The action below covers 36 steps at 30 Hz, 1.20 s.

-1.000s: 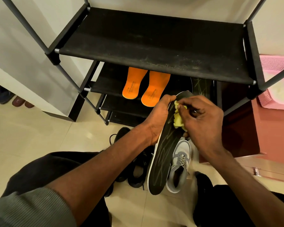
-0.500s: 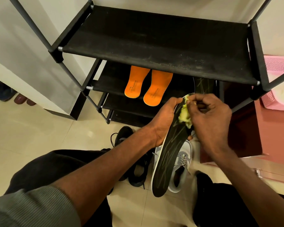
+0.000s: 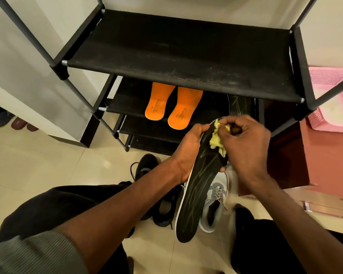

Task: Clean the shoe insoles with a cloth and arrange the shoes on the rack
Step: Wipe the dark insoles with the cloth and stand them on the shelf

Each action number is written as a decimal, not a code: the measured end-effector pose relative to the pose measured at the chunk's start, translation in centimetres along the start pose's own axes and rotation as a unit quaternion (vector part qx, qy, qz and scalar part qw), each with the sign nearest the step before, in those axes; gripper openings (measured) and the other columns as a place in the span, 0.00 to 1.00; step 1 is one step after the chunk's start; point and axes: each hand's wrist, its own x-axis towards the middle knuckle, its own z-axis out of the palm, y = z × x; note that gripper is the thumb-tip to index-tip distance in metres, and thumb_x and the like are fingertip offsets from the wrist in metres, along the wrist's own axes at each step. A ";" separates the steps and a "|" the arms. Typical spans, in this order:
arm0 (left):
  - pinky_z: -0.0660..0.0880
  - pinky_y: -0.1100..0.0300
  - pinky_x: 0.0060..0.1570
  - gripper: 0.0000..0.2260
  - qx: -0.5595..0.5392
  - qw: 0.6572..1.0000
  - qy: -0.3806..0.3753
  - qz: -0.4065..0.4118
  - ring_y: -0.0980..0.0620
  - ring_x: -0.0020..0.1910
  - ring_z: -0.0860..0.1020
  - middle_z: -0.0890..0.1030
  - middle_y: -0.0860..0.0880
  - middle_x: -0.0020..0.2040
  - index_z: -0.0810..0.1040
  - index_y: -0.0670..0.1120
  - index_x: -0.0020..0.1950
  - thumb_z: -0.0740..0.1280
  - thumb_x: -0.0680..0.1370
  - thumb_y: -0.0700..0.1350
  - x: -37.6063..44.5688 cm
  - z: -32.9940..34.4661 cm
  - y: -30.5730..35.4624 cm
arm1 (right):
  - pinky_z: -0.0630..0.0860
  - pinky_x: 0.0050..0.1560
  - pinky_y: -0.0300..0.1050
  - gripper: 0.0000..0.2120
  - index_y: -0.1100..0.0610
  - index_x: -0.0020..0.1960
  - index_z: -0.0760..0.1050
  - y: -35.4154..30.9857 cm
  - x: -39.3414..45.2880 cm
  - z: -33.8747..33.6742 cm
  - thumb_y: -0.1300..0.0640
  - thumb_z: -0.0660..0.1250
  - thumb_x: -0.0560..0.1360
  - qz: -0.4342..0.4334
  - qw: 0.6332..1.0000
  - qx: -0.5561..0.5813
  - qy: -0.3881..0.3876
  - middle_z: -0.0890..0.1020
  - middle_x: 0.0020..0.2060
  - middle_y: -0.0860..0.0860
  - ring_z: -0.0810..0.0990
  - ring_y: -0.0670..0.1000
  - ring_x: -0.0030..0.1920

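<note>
A long black insole (image 3: 198, 192) with pale line markings is held tilted in front of the rack, its toe end up. My left hand (image 3: 188, 149) grips its left edge near the top. A crumpled yellow cloth (image 3: 216, 142) is pinched in my right hand (image 3: 246, 143) and pressed against the insole's upper part. Two orange insoles (image 3: 172, 104) lie side by side on the second shelf of the black shoe rack (image 3: 182, 62). Another black insole (image 3: 240, 104) lies to their right, mostly hidden by the top shelf. A grey sneaker (image 3: 214, 206) and black shoes (image 3: 162, 206) sit on the floor below.
A pink plastic basket (image 3: 333, 99) sits on a reddish-brown cabinet (image 3: 305, 155) to the right of the rack. More footwear (image 3: 6, 119) lies on the tiled floor at far left beside a white wall panel. My knees in dark trousers fill the lower frame.
My right hand has carried the cloth up the insole toward its toe end. The insole stays in my left hand, shifted slightly right and up.
</note>
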 end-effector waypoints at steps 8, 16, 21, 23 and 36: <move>0.80 0.49 0.43 0.23 0.028 1.000 0.002 0.005 0.44 0.42 0.81 0.82 0.39 0.47 0.85 0.44 0.53 0.53 0.85 0.55 0.4 -0.4 -0.1 | 0.84 0.46 0.43 0.06 0.53 0.53 0.86 0.0 0.0 -0.5 0.62 0.74 0.78 0.043 0.999 0.017 -0.028 0.86 0.46 0.47 0.85 0.45 0.43; 0.81 0.56 0.51 0.21 -0.063 0.993 0.072 0.075 0.47 0.46 0.85 0.85 0.42 0.47 0.87 0.43 0.48 0.56 0.84 0.49 0.9 -1.6 0.4 | 0.79 0.43 0.34 0.06 0.55 0.51 0.87 -1.7 -2.6 1.6 0.64 0.75 0.77 0.020 0.988 0.065 -0.140 0.86 0.42 0.44 0.84 0.42 0.40; 0.82 0.55 0.53 0.20 -0.049 0.982 0.133 0.123 0.46 0.52 0.84 0.85 0.43 0.54 0.79 0.42 0.69 0.55 0.85 0.49 1.3 -1.1 0.0 | 0.81 0.46 0.34 0.07 0.53 0.51 0.87 -2.1 -3.2 2.1 0.63 0.76 0.76 0.074 0.992 0.077 -0.069 0.86 0.41 0.42 0.85 0.40 0.42; 0.82 0.58 0.55 0.19 -0.023 0.982 0.131 0.137 0.46 0.57 0.83 0.85 0.44 0.57 0.77 0.45 0.72 0.53 0.86 0.47 1.3 -0.9 -0.1 | 0.81 0.45 0.35 0.06 0.53 0.50 0.87 -2.1 -2.9 2.0 0.63 0.76 0.75 0.098 0.988 0.097 -0.064 0.87 0.39 0.43 0.86 0.40 0.41; 0.74 0.33 0.59 0.20 0.086 0.989 -0.008 0.117 0.37 0.61 0.77 0.79 0.43 0.69 0.67 0.61 0.78 0.49 0.87 0.53 1.2 0.6 -1.3 | 0.86 0.50 0.62 0.03 0.56 0.48 0.88 -0.2 0.6 -0.1 0.59 0.76 0.75 0.250 0.947 0.198 0.037 0.88 0.40 0.53 0.89 0.55 0.44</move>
